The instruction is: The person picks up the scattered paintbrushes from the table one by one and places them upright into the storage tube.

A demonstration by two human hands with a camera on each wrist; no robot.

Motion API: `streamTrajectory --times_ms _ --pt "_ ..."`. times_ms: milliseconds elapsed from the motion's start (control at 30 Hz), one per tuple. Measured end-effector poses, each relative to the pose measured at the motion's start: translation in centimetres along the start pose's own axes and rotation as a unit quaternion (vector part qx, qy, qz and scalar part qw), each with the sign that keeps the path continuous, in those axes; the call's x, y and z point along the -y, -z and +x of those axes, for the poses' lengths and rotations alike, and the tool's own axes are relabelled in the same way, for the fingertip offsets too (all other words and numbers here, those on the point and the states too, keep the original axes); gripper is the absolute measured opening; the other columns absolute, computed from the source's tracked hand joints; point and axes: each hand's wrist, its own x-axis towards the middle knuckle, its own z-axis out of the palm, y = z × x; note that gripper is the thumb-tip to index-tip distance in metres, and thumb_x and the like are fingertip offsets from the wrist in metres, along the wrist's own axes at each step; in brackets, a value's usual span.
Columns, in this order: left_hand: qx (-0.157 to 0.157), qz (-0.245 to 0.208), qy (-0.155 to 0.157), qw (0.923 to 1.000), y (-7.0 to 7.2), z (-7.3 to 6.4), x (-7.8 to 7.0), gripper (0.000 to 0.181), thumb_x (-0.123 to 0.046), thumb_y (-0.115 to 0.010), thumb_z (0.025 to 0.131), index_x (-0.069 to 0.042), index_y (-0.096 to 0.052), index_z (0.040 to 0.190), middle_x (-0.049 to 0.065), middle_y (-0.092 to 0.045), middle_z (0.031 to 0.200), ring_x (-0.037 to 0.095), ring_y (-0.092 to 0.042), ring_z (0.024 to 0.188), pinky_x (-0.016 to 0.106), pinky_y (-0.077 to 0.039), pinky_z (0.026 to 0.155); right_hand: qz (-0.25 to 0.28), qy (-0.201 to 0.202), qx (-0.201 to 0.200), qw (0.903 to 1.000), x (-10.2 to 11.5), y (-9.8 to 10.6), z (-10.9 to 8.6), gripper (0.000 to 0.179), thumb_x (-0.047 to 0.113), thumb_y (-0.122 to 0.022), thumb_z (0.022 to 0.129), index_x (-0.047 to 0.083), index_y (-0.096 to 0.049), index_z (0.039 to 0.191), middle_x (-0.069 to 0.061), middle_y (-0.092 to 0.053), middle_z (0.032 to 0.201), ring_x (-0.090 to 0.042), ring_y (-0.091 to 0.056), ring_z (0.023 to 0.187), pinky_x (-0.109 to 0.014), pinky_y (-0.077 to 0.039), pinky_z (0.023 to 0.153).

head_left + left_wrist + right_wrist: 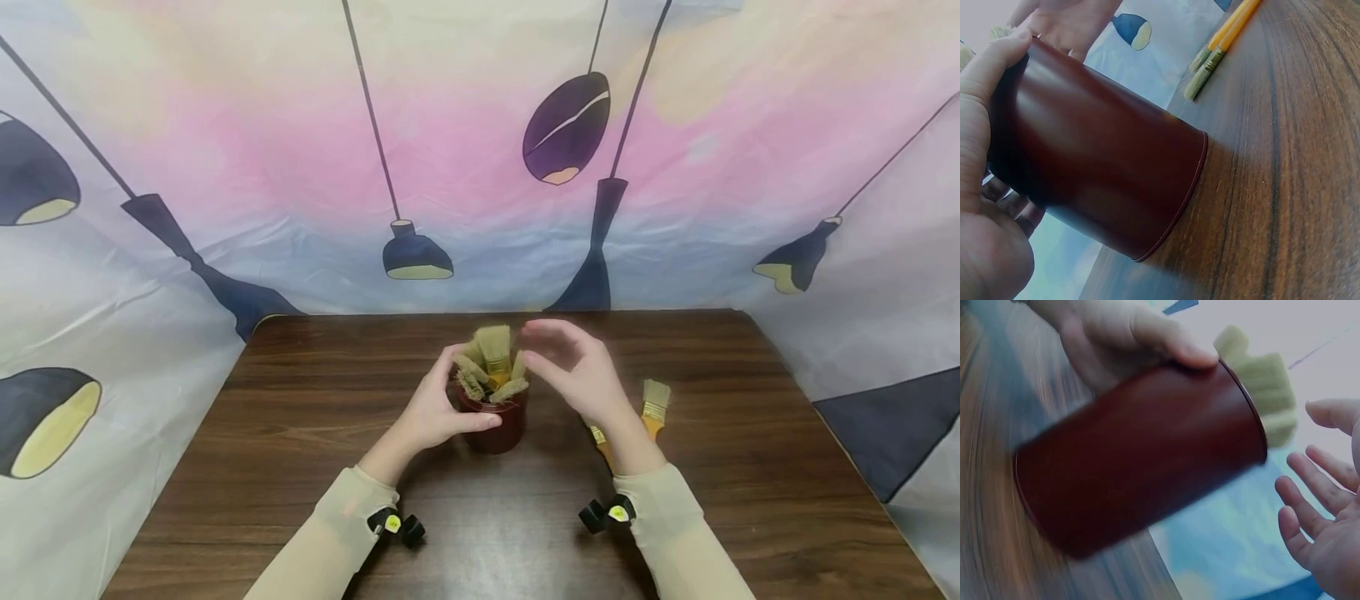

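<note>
A dark red-brown round cup (pixel 498 435) stands on the wooden table with several paintbrushes (pixel 493 342) in it, their pale bristles pointing up. My left hand (pixel 433 410) grips the cup from its left side, the thumb across the front near the rim. In the left wrist view the smooth wall of the cup (pixel 1104 144) fills the middle. Just right of the bristles is my right hand (pixel 588 375), its fingers loosely bent and apart. The right wrist view shows nothing between the fingers of that right hand (pixel 1329 512), beside the cup's mouth.
Two loose paintbrushes with orange handles lie on the table (pixel 315 467) to the right of the cup; one brush (pixel 656 402) shows beyond my right wrist, the other brush (pixel 597 436) is partly under the forearm. A cloth backdrop (pixel 480 125) printed with lamps hangs behind the table.
</note>
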Motion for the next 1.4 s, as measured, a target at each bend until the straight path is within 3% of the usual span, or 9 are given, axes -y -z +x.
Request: streamTrajectory --times_ms 233,367,500,700,767,1067,1267,1400 --pt "-0.006 0.011 0.011 0.9999 0.0 0.0 -0.1 0.097 -0.025 -0.102 0.074 -0.021 -0.048 0.155 0.001 -0.061 0.146 0.025 -0.058 0.137 0.058 -0.045 0.115 -0.023 -0.013 -0.023 0.9994 -1.2 3.6 -1.2 0.041 0.005 -0.084 0.097 0.001 -0.071 0.135 -0.017 -0.075 0.130 -0.039 -0.070 0.120 -0.029 -0.059 0.096" --pt "-0.003 0.008 0.014 0.9999 -0.1 0.0 -0.2 0.098 -0.025 -0.102 0.075 -0.021 -0.047 0.156 0.002 -0.060 0.147 0.026 -0.058 0.137 0.058 -0.045 0.115 -0.087 -0.028 -0.045 0.9948 -2.2 6.2 -2.5 0.041 0.010 -0.084 0.098 0.002 -0.071 0.135 -0.018 -0.075 0.127 -0.035 -0.071 0.115 -0.021 -0.057 0.090" --pt "-0.002 0.004 0.015 0.9999 0.0 0.0 -0.3 0.099 -0.025 -0.102 0.075 -0.021 -0.047 0.157 0.002 -0.060 0.147 0.026 -0.058 0.137 0.058 -0.046 0.114 -0.166 -0.069 -0.066 0.9815 -3.1 8.7 -4.2 0.044 0.021 -0.084 0.099 0.004 -0.069 0.136 -0.018 -0.075 0.123 -0.027 -0.072 0.108 -0.016 -0.054 0.085" --pt "-0.003 0.001 0.012 0.9999 0.1 -0.1 -0.2 0.100 -0.027 -0.102 0.075 -0.021 -0.046 0.157 0.003 -0.061 0.146 0.026 -0.059 0.135 0.059 -0.047 0.113 -0.270 -0.100 -0.068 0.9553 -4.2 11.3 -6.8 0.049 0.028 -0.084 0.099 0.002 -0.067 0.137 -0.020 -0.073 0.122 -0.039 -0.073 0.109 -0.049 -0.063 0.090" --pt "-0.001 0.001 0.012 0.9999 0.0 -0.1 -0.2 0.100 -0.027 -0.102 0.075 -0.021 -0.046 0.157 0.003 -0.061 0.146 0.026 -0.059 0.135 0.059 -0.047 0.113 -0.298 -0.107 -0.066 0.9462 -4.6 11.8 -7.7 0.051 0.029 -0.084 0.099 0.000 -0.067 0.137 -0.022 -0.073 0.122 -0.040 -0.073 0.109 -0.056 -0.061 0.089" --pt "0.009 0.001 0.011 0.9999 -0.3 0.1 -0.3 0.099 -0.026 -0.102 0.076 -0.020 -0.046 0.158 0.003 -0.060 0.148 0.025 -0.058 0.137 0.057 -0.046 0.115 -0.344 -0.234 -0.066 0.9069 -5.5 12.7 -11.2 0.071 0.052 -0.085 0.094 -0.006 -0.064 0.130 -0.021 -0.071 0.113 -0.035 -0.068 0.100 -0.044 -0.053 0.080" --pt "0.007 -0.003 0.014 0.9999 -0.2 0.1 -0.3 0.099 -0.028 -0.101 0.076 -0.021 -0.045 0.158 0.002 -0.060 0.148 0.026 -0.058 0.137 0.058 -0.047 0.114 -0.337 -0.287 -0.029 0.8961 -5.8 12.4 -11.6 0.090 0.065 -0.085 0.088 -0.008 -0.060 0.134 -0.021 -0.073 0.113 -0.037 -0.070 0.099 -0.055 -0.057 0.085" --pt "0.004 -0.003 0.013 0.9999 -0.1 0.0 0.0 0.098 -0.027 -0.101 0.076 -0.022 -0.046 0.157 0.002 -0.060 0.147 0.026 -0.058 0.136 0.059 -0.046 0.113 -0.335 -0.293 -0.013 0.8954 -6.4 12.2 -11.5 0.089 0.059 -0.090 0.085 -0.009 -0.061 0.134 -0.022 -0.072 0.114 -0.039 -0.070 0.101 -0.058 -0.057 0.087"
